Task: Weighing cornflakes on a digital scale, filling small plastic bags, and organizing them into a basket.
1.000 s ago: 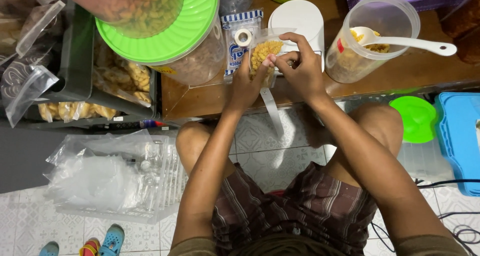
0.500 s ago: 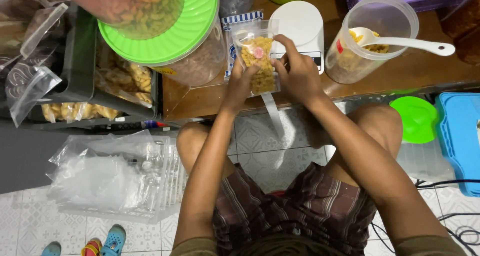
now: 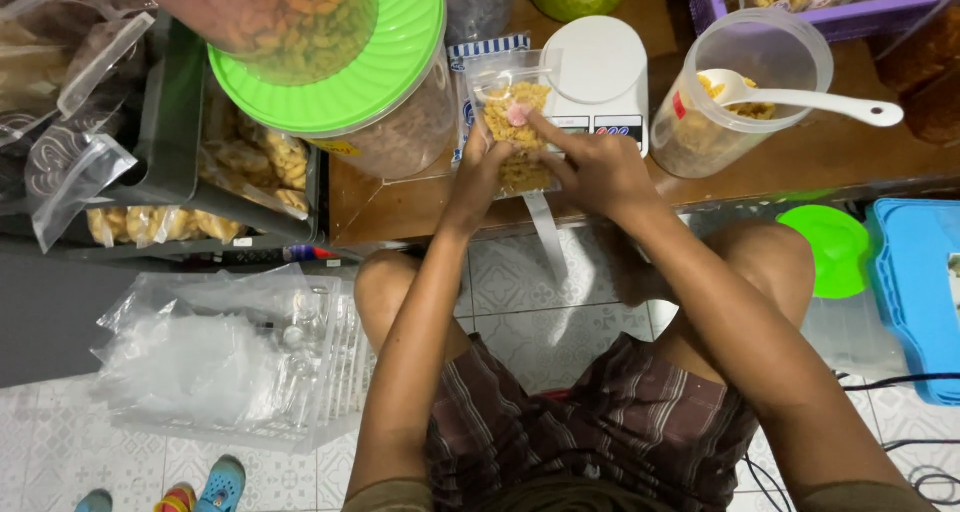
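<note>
- The left hand [image 3: 478, 177] grips the left edge of a clear snack pouch [image 3: 515, 122], fingers curled round it.
- The right hand [image 3: 598, 172] lies over the pouch's lower right, its forefinger stretched onto a small pink sticker [image 3: 517, 114]; the other fingers are loosely bent.
- The pouch stands upright at the wooden counter's [image 3: 800, 162] edge, before a white kitchen scale [image 3: 597, 67].
- A green-lidded jar [image 3: 375, 82] stands left; a tub with a white spoon [image 3: 800, 99] stands right.
- Half a second earlier the pouch was held slightly higher and the forefinger was not yet on the sticker.
</note>
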